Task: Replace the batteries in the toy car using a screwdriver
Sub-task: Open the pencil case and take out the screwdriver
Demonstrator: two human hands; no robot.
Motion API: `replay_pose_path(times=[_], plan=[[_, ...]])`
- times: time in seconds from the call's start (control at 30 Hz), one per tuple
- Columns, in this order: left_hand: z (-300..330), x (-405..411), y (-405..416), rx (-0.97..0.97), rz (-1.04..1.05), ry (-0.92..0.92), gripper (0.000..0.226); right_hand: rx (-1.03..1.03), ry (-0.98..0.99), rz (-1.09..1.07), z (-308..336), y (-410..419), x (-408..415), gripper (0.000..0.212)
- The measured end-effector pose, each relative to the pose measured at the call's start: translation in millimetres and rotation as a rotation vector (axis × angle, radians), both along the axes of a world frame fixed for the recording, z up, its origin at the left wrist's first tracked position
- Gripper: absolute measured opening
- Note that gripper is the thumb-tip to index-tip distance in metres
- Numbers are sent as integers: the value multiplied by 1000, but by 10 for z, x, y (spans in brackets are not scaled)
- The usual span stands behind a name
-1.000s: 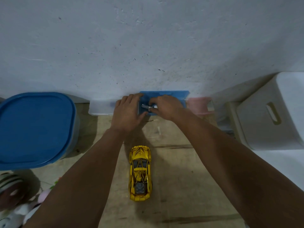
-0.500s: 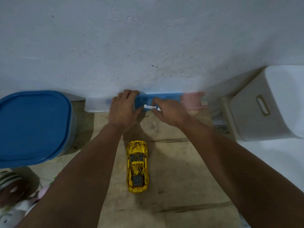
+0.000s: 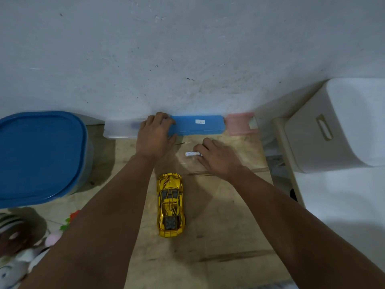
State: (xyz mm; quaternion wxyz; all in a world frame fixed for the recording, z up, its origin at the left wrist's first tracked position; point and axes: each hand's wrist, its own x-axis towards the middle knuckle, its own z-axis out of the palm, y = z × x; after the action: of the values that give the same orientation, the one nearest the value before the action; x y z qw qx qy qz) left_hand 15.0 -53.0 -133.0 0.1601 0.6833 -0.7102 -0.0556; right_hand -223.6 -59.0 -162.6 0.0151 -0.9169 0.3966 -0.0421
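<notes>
A shiny gold toy car (image 3: 170,205) stands on its wheels on the wooden surface, nose pointing toward the wall. A flat blue box (image 3: 198,125) lies against the wall, lid shut. My left hand (image 3: 155,136) grips the box's left end, fingers curled over its top edge. My right hand (image 3: 218,158) is low over the wood in front of the box and pinches a white battery (image 3: 192,153) at its fingertips. No screwdriver is in sight.
A large blue-lidded tub (image 3: 39,157) stands at the left. A clear box (image 3: 119,129) and a pink box (image 3: 239,124) flank the blue one along the wall. A white bin (image 3: 337,126) sits at the right, toys (image 3: 18,247) at the lower left.
My right hand has drawn the white battery out of the blue box and down toward the wood. The box's lid is now shut under my left hand.
</notes>
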Motion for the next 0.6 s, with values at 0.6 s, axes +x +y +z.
replay_pose_path(times=[0.6], plan=[[119, -10, 12, 33, -23, -133, 34, -58, -178, -142, 250, -113, -32, 38]])
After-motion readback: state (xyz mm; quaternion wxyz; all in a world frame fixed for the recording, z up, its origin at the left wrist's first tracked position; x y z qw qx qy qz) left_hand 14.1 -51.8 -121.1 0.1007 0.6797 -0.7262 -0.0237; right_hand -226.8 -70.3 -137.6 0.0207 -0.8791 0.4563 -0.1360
